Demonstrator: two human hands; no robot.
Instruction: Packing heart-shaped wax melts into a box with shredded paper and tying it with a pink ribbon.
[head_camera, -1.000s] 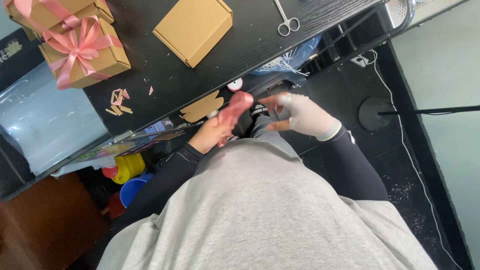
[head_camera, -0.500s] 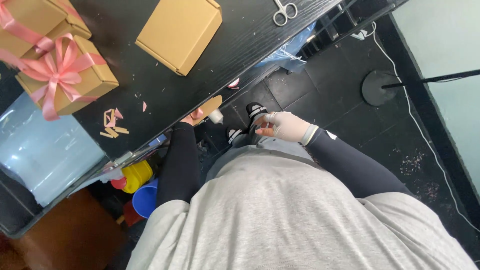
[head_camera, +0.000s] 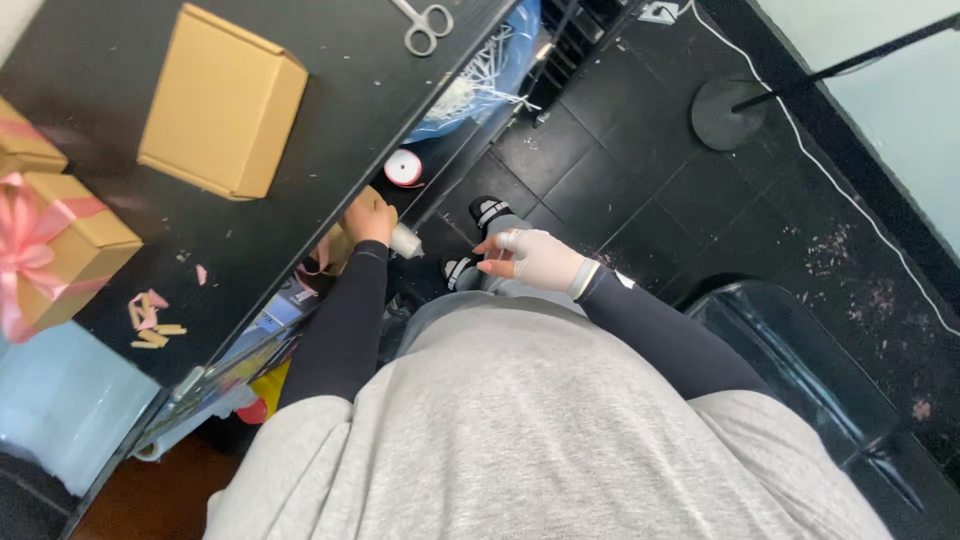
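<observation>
Left hand grips a brown flat piece under the black table.

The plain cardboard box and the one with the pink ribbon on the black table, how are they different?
The plain cardboard box has no wrapping, while the ribbon box is tied with a pink bow. The plain box lies wholly in view near the scissors; the ribbon box sits at the left edge of the picture, partly cut off, beside another ribboned box. Both are tan cardboard, closed, and rest on the black table.
</observation>
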